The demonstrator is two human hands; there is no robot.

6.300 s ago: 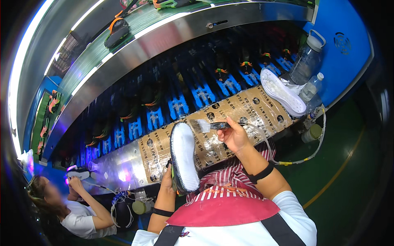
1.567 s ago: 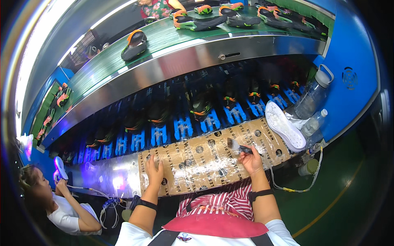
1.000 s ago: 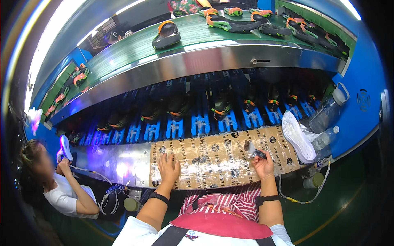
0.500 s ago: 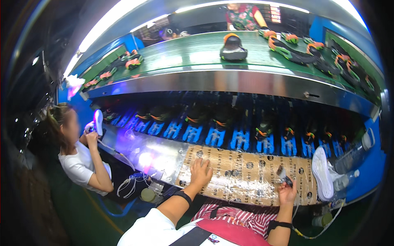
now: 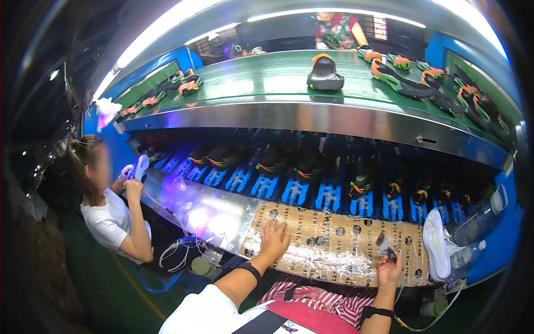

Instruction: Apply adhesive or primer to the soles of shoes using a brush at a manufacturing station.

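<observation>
My left hand (image 5: 275, 239) lies with its fingers spread on the left part of a printed brown cardboard sheet (image 5: 311, 259), which has a shiny, taped-looking surface. Nothing is in that hand. Over the sheet's right part, my right hand (image 5: 389, 271) is closed round the dark handle of a flat brush (image 5: 383, 243), its bristles pointing away from me. Just to the right of this hand, a white shoe (image 5: 437, 245) rests at the end of the sheet, sole side facing me.
Behind the cardboard, blue racks (image 5: 295, 191) carry several dark shoes with orange trim. Above them runs a green conveyor belt (image 5: 250, 78) holding more shoes. Clear plastic bottles (image 5: 470, 222) stand at right. On the left, a co-worker (image 5: 111, 217) holds a shoe (image 5: 139, 167).
The whole view has shifted slightly, so the belt and racks sit lower in the picture. Both my hands stay nearly in place. The co-worker's shoe has tilted a little.
</observation>
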